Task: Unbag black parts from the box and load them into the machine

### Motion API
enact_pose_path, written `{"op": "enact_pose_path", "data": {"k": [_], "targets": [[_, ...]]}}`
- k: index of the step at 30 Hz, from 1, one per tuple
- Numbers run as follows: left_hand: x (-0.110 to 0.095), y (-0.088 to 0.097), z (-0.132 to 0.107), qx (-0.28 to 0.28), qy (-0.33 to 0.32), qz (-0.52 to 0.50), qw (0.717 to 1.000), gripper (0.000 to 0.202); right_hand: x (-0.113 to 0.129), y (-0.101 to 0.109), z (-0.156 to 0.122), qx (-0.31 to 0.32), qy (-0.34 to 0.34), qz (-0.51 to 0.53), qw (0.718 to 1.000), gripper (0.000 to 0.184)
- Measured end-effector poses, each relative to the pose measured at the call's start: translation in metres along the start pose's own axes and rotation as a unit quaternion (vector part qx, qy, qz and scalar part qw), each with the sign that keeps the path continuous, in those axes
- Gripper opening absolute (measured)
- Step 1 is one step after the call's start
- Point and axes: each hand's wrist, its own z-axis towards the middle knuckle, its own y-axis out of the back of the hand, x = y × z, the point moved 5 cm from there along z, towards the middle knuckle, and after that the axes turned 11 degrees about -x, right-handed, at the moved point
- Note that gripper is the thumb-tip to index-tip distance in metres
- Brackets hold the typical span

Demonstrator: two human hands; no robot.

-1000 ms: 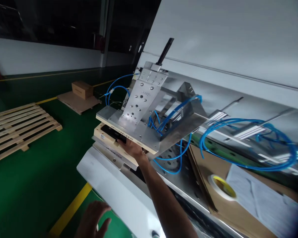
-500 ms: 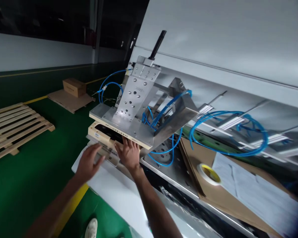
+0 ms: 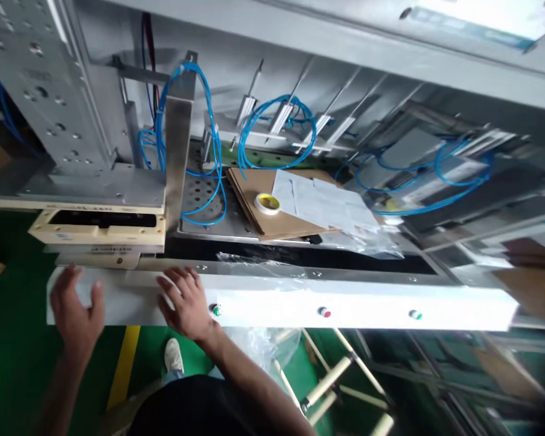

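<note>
Both of my hands are over the white front panel (image 3: 272, 303) of a machine. My left hand (image 3: 78, 306) is at the panel's left end, thumb and fingers apart, with nothing in it. Farther right, my right hand (image 3: 184, 303) has its fingers spread and slightly bent, close to a green button (image 3: 217, 310); whether it touches the panel I cannot tell. Beyond my hands lies a cream-coloured block (image 3: 39, 230) with a dark slot, between a metal base plate (image 3: 95, 189) above and a thinner plate below. An upright drilled metal bracket (image 3: 49, 103) stands on the base plate.
A red button (image 3: 325, 312) and another green button (image 3: 416, 315) sit farther right on the panel. Behind it are cardboard (image 3: 290, 224), a tape roll (image 3: 267, 204), papers (image 3: 318, 200) and clear plastic film. Blue hoses (image 3: 240, 145) hang in loops.
My view has swung to the right. My right hand has come away from the cream block, back over the front panel. My left hand has also drawn back from the block.
</note>
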Motion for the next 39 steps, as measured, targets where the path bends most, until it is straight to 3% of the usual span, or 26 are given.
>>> {"op": "enact_pose_path", "data": {"k": [3, 5, 7, 10, 13, 16, 24, 27, 29, 30, 32, 35, 37, 39], "targets": [[-0.054, 0.014, -0.078, 0.091, 0.037, -0.046, 0.994, 0.054, -0.055, 0.053, -0.063, -0.034, -0.081, -0.045, 0.995, 0.034], [-0.089, 0.013, -0.113, 0.145, 0.073, -0.077, 0.984, 0.048, -0.102, 0.078, -0.095, -0.022, -0.122, -0.117, 0.985, 0.039], [-0.121, 0.005, -0.127, 0.182, 0.077, -0.107, 0.975, 0.047, -0.143, 0.09, -0.117, 0.032, -0.129, -0.17, 0.976, 0.047], [-0.161, -0.015, -0.125, 0.225, 0.018, -0.126, 0.966, 0.042, -0.182, 0.097, -0.133, 0.099, -0.132, -0.182, 0.969, 0.055], [-0.187, -0.034, -0.121, 0.262, -0.038, -0.114, 0.958, 0.034, -0.195, 0.099, -0.138, 0.12, -0.127, -0.162, 0.971, 0.059], [-0.202, -0.043, -0.13, 0.269, -0.067, -0.095, 0.956, 0.035, -0.193, 0.103, -0.14, 0.115, -0.125, -0.138, 0.976, 0.066], [-0.216, -0.034, -0.176, 0.225, -0.061, -0.035, 0.972, 0.056, -0.169, 0.126, -0.148, 0.083, -0.127, -0.073, 0.986, 0.074], [-0.216, -0.031, -0.191, 0.22, -0.078, -0.024, 0.972, 0.072, -0.185, 0.148, -0.168, 0.014, -0.154, -0.072, 0.985, 0.06], [-0.213, -0.031, -0.2, 0.221, -0.078, -0.014, 0.972, 0.078, -0.22, 0.178, -0.195, -0.078, -0.234, -0.126, 0.961, 0.048], [-0.212, -0.031, -0.204, 0.22, -0.074, -0.011, 0.973, 0.08, -0.243, 0.198, -0.213, -0.129, -0.285, -0.165, 0.935, 0.044], [-0.211, -0.032, -0.211, 0.219, -0.068, -0.01, 0.973, 0.081, -0.292, 0.246, -0.255, -0.22, -0.395, -0.251, 0.856, 0.046], [-0.21, -0.032, -0.218, 0.22, -0.064, -0.008, 0.973, 0.082, -0.357, 0.31, -0.306, -0.282, -0.472, -0.321, 0.771, 0.062], [-0.21, -0.032, -0.22, 0.219, -0.065, -0.002, 0.974, 0.083, -0.391, 0.338, -0.331, -0.294, -0.5, -0.336, 0.742, 0.062], [-0.209, -0.032, -0.221, 0.213, -0.067, 0.002, 0.975, 0.083, -0.413, 0.351, -0.347, -0.292, -0.51, -0.333, 0.737, 0.058]]}}
